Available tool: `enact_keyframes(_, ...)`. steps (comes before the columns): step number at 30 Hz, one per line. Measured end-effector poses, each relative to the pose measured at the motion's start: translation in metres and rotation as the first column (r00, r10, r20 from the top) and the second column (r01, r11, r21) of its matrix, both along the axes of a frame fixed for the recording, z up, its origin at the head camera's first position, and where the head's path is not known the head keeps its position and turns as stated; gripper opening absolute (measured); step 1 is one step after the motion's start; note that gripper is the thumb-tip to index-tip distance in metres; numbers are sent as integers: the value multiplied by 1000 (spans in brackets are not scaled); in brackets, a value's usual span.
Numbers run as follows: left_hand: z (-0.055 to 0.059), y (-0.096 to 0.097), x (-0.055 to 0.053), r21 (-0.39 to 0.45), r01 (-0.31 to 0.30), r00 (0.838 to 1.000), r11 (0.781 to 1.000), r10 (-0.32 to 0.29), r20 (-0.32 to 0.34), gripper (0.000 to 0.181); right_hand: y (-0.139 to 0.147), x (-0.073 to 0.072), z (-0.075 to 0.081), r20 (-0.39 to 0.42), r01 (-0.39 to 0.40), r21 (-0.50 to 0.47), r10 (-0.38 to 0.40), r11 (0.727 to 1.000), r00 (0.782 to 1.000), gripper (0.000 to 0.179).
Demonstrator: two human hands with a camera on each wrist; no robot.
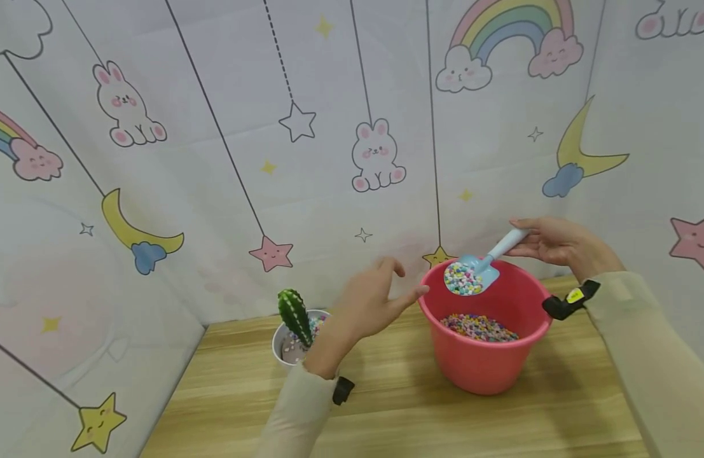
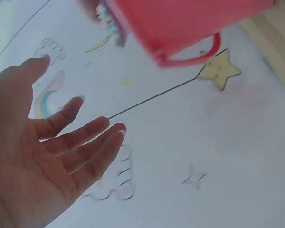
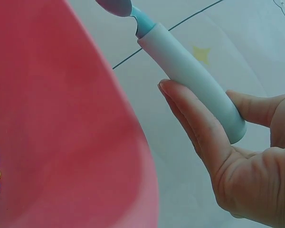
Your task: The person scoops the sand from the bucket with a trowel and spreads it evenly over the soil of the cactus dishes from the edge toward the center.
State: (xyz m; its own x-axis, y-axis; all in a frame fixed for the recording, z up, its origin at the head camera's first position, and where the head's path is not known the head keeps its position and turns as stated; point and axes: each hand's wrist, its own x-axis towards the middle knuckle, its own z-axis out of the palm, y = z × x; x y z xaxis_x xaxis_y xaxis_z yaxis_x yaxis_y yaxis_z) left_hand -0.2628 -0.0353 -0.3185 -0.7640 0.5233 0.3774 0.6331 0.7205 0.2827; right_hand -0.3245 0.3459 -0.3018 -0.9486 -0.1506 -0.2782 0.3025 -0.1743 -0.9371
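Note:
My right hand [image 1: 549,240] holds a light blue toy shovel by its pale handle [image 3: 194,78], thumb on one side and fingers on the other. The shovel's scoop [image 1: 489,275] carries a heap of small multicoloured pebbles [image 1: 463,280] above the far left part of a red bucket [image 1: 477,362]. More coloured pebbles [image 1: 480,327] cover the bucket's bottom. My left hand [image 1: 370,299] is empty, fingers spread and slightly bent, its fingertips near the bucket's left rim. In the left wrist view that palm [image 2: 42,156] faces the camera, below the bucket's red loop handle [image 2: 194,59].
Left of the bucket stands a white pot [image 1: 278,346] with a green cactus [image 1: 295,317] and some coloured pebbles, partly hidden behind my left hand. Both containers stand on a wood-grain table [image 1: 386,407]. A printed cloth [image 1: 329,210] with stars and rabbits hangs right behind it.

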Motion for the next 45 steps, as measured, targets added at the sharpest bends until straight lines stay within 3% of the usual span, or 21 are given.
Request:
enact_keyframes(4,19,-27,13,36,0,985,999,6,-174,41,-1,-1,-1,3,-4,-3,4,1000,1000,22)
enact_keyframes(7,32,-52,22,84,-3,971,996,23,-239,38,-1,-1,-1,-12,-12,7,12,1000,1000,22)
enact_keyframes(13,47,-106,32,143,-45,962,989,81,-261,51,-1,0,-1,-21,-7,-6,7,1000,1000,19)
enact_keyframes(19,40,-156,33,144,-174,960,974,200,-198,72,-3,-1,0,-18,11,-4,-11,1000,1000,16)
enact_keyframes(25,22,-188,31,68,-286,950,956,292,-112,91,-4,-2,0,-17,18,6,-18,1000,1000,17)
enact_keyframes(29,0,-201,23,-29,-315,949,949,314,-41,102,-3,-3,1,-14,14,-4,-14,1000,1000,17)
enact_keyframes(35,-43,-214,6,-111,-290,955,951,295,37,109,-6,-3,4,-16,16,-4,-16,1000,1000,26)
enact_keyframes(39,-71,-220,-4,-184,-272,950,945,294,105,116,-10,-3,6,-9,20,-15,-20,1000,1000,36)
enact_keyframes(45,-97,-226,-13,-204,-215,961,955,244,131,119,-20,-3,9,7,35,-46,-35,998,999,39)
